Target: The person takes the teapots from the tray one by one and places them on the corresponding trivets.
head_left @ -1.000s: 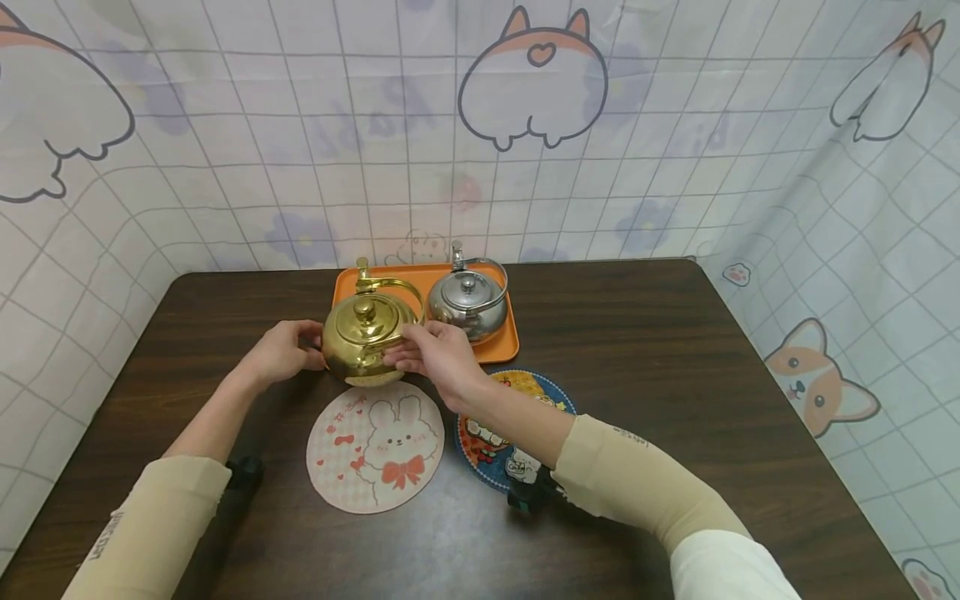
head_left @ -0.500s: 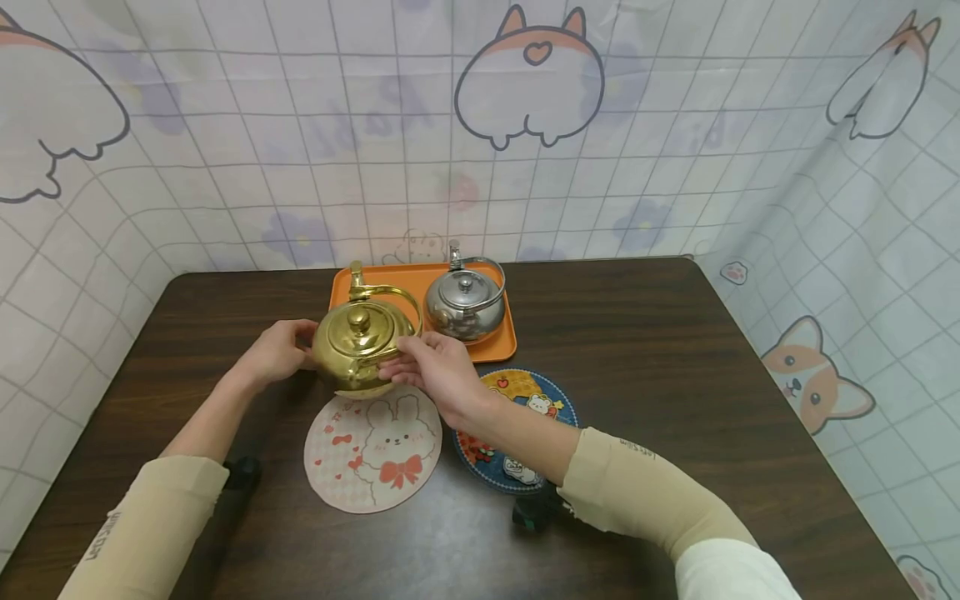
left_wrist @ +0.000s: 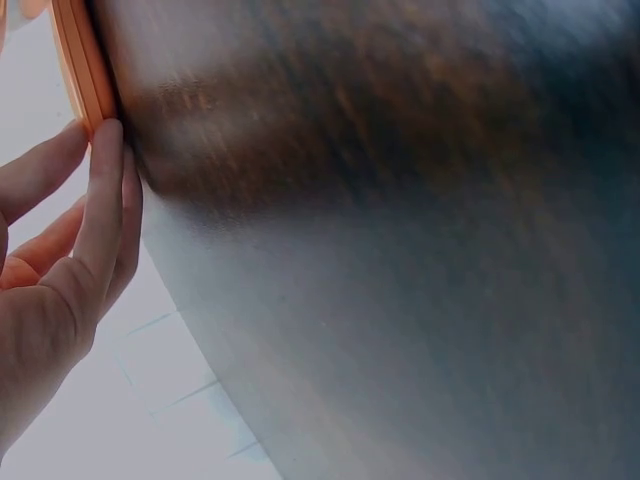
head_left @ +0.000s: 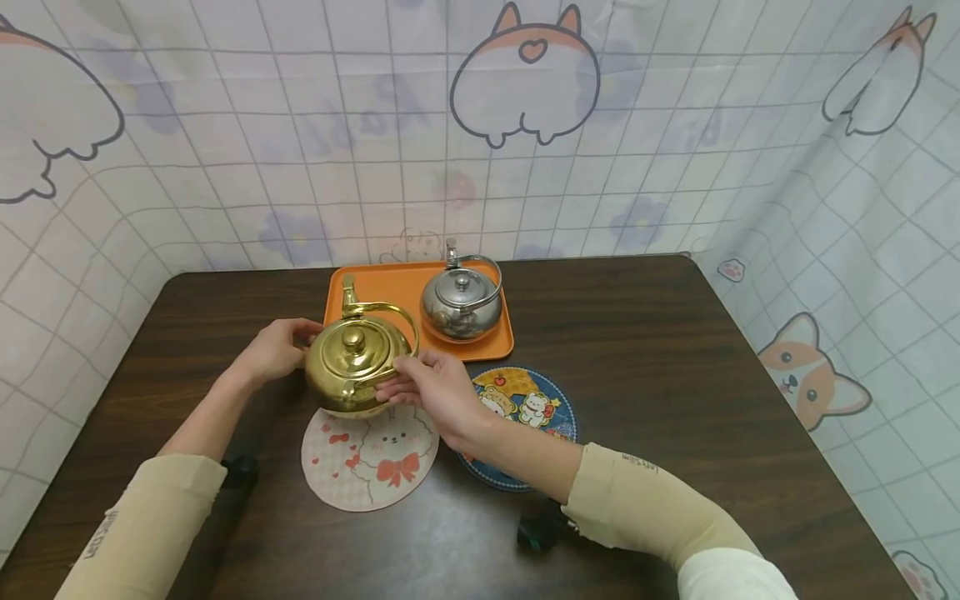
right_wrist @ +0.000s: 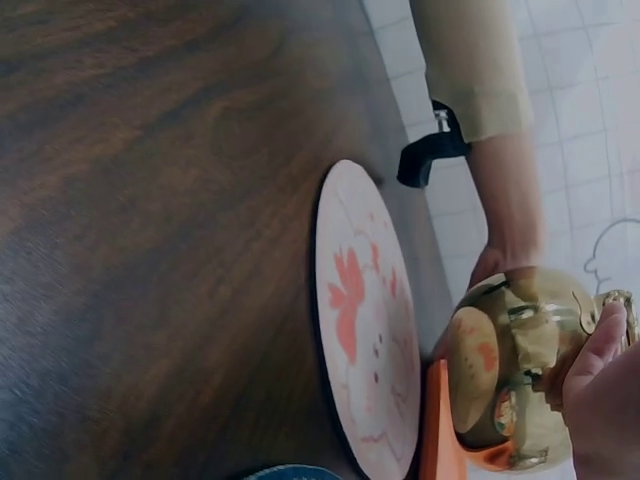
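Observation:
My right hand [head_left: 442, 396] pinches the gold-coloured teakettle [head_left: 352, 367] at its near right side, by the lower end of the handle. The kettle is off the tray and overlaps the far part of a round pink rabbit placemat [head_left: 367, 475]; in the right wrist view its rounded base faces the mat. My left hand [head_left: 273, 350] is at the left of the kettle, fingertips partly hidden in the head view. In the left wrist view, thumb and fingers of the left hand [left_wrist: 65, 270] pinch the edge of the orange tray [left_wrist: 85, 65].
A silver kettle [head_left: 461, 308] stands on the right half of the orange tray. Right of the rabbit mat lies a round blue cartoon placemat [head_left: 536, 408], partly under my right forearm. Tiled-print cloth [head_left: 405, 150] hangs behind the dark wooden table [head_left: 660, 375].
The gold kettle has come toward me and slightly left, from the tray's front edge to over the rabbit mat, in my right hand. The left hand has barely moved.

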`<action>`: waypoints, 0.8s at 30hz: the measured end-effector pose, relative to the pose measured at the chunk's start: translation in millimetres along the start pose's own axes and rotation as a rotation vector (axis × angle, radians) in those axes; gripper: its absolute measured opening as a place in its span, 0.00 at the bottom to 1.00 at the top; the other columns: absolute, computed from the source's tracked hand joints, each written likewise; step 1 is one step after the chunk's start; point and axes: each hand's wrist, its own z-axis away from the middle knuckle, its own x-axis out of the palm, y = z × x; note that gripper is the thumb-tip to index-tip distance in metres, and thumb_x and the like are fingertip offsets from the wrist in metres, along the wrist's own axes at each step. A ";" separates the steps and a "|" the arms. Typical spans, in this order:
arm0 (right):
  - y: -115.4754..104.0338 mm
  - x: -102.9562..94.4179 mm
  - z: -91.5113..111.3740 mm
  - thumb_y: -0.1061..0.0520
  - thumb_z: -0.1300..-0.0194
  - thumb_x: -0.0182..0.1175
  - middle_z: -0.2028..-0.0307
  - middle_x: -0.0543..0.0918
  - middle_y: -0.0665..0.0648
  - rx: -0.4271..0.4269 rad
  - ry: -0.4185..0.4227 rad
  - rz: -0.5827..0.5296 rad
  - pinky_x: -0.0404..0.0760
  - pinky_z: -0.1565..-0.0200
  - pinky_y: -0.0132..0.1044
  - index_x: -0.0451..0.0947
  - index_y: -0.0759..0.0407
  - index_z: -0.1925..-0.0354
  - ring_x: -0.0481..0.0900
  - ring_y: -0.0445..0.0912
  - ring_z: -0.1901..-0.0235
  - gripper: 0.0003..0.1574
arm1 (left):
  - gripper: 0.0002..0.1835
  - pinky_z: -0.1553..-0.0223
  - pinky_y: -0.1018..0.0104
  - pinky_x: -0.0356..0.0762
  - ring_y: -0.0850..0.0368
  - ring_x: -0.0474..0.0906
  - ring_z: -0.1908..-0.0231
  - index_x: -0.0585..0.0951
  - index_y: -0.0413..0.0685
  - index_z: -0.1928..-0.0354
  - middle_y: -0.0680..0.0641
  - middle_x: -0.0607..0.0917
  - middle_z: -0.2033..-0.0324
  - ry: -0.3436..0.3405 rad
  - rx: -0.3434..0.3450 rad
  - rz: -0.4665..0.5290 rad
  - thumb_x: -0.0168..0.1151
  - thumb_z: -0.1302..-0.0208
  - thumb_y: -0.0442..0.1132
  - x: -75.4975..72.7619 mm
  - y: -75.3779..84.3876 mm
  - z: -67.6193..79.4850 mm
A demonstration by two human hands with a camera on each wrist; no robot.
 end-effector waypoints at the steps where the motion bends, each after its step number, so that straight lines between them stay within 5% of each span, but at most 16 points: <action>1: 1.0 -0.2 1.1 0.60 0.22 0.55 0.65 0.88 0.65 0.001 -0.003 -0.007 0.83 0.59 0.35 0.73 0.62 0.62 0.88 0.46 0.67 0.08 | 0.29 0.62 0.61 0.72 0.45 0.75 0.58 0.75 0.24 0.37 0.33 0.82 0.55 -0.002 -0.003 0.005 0.63 0.43 0.25 0.1 0.4 -0.1; 24: 19.0 -8.0 23.5 0.63 0.25 0.55 0.67 0.88 0.63 0.078 -0.046 -0.059 0.84 0.61 0.34 0.74 0.64 0.58 0.88 0.47 0.67 0.04 | 0.31 0.58 0.58 0.75 0.43 0.77 0.55 0.72 0.24 0.35 0.32 0.80 0.52 -0.036 -0.030 0.031 0.70 0.36 0.32 -1.5 3.5 0.7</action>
